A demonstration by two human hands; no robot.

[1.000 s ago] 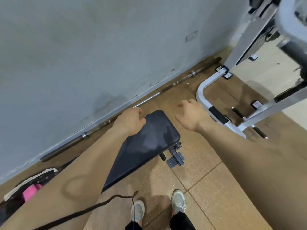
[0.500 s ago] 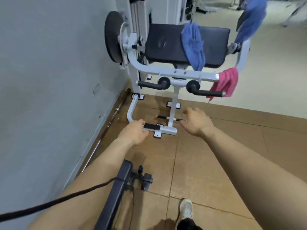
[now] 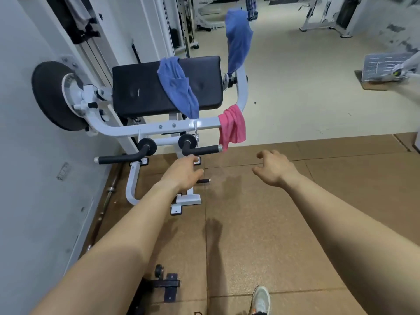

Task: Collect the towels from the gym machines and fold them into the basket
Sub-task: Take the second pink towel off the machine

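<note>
A white gym machine [image 3: 159, 127] with a black pad stands ahead by the left wall. One blue towel [image 3: 177, 87] lies draped over the pad's front edge. A second blue towel [image 3: 238, 39] hangs from the machine's upright on the right. A pink towel [image 3: 232, 127] hangs over the white bar at the right end. My left hand [image 3: 183, 172] reaches forward below the black handles, fingers relaxed, holding nothing. My right hand [image 3: 273, 168] is stretched out over the brown floor, fingers loosely spread and empty, below and to the right of the pink towel. No basket is in view.
A grey wall [image 3: 34, 178] runs along the left with a barbell [image 3: 109, 192] lying at its foot. A dark bench end [image 3: 163, 285] sits near my feet. More machines [image 3: 322, 17] stand far back, and a grey footplate [image 3: 384, 67] at the right.
My view has swung from the bench by the wall up to the machine with the towels, and I have come closer to it. Both hands stay stretched forward and empty.
</note>
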